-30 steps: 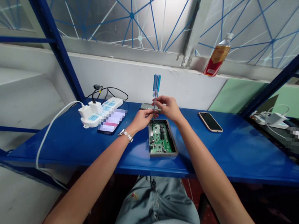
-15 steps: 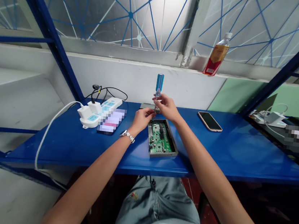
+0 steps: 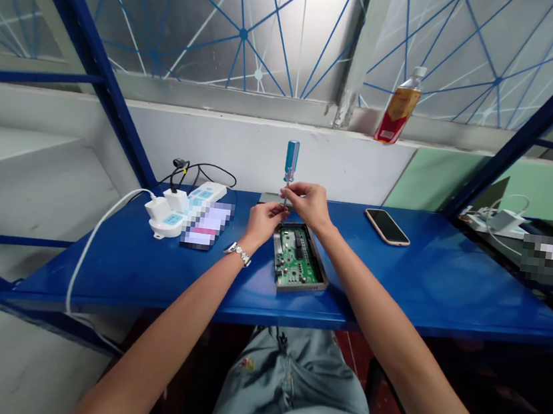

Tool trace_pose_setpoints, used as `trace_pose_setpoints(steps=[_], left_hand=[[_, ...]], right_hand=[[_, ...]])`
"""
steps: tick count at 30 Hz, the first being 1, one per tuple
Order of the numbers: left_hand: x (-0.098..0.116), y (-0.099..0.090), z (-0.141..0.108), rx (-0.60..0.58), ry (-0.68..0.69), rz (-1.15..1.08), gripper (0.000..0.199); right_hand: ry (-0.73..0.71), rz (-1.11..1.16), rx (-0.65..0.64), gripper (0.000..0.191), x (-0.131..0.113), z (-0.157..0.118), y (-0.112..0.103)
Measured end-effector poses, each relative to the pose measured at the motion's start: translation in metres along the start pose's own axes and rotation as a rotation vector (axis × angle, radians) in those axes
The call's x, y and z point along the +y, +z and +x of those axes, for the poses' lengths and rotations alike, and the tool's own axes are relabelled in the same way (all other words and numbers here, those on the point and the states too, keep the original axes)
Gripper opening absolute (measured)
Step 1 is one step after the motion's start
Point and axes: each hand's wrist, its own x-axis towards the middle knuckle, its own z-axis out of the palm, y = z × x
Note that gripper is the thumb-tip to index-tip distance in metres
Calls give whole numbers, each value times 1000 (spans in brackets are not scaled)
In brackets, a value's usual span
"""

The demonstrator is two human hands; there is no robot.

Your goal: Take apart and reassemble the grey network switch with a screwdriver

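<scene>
A blue-handled screwdriver (image 3: 291, 160) stands nearly upright, its thin steel shaft pinched between my right hand (image 3: 309, 206) and my left hand (image 3: 264, 224). The tip is partly hidden by my fingers, just above the back edge of a grey metal case (image 3: 320, 279). That case lies open on the table, holding a green circuit board (image 3: 295, 260). A flat metal plate (image 3: 270, 198) lies behind my hands, partly covered by them. A silver bracelet (image 3: 238, 253) circles my left wrist.
On the blue metal table (image 3: 423, 279) a white power strip (image 3: 202, 192) with plugs and cables sits to the left, beside a pixelated phone (image 3: 206, 225). A smartphone (image 3: 387, 226) lies to the right. A bottle (image 3: 398, 108) stands on the ledge behind.
The screwdriver has swung from leaning left to nearly upright and sits lower. Both hands have dropped slightly toward the case.
</scene>
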Motion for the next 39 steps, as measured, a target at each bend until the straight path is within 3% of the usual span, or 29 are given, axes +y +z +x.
trace_pose_setpoints(steps=[3,6,9,11,16,20,23,25,29,31,35,39], left_hand=[[0,-2,0,-14,9,9,19],[1,-4,-1,-37,5,16,19],[2,-5,-1,-50,13,13,17],[2,-5,-2,-55,19,26,18],[3,-2,-4,-76,21,43,18],[-1,0,-4,-67,25,59,19],[-3,-1,-4,-60,37,80,17],[-3,-2,-3,-64,40,79,17],[1,-4,-4,-88,26,51,17],[4,-5,-5,-97,18,44,17],[8,-4,-6,-96,11,60,17],[9,-4,-8,-70,69,164,19]], right_hand=[[10,76,-56,25,-4,6,-4],[59,242,-215,37,-8,15,-13],[61,294,-329,36,-12,21,-21],[35,278,-295,35,-12,23,-22],[2,253,-46,45,-9,22,-9],[8,110,96,46,-14,18,3],[24,-11,127,42,-20,15,4],[14,1,31,37,-23,17,0],[36,128,-350,39,-22,26,-18],[-8,91,-398,41,-21,29,-25],[-141,-66,-203,39,-18,25,-26],[-163,-148,-46,36,-14,17,-17]])
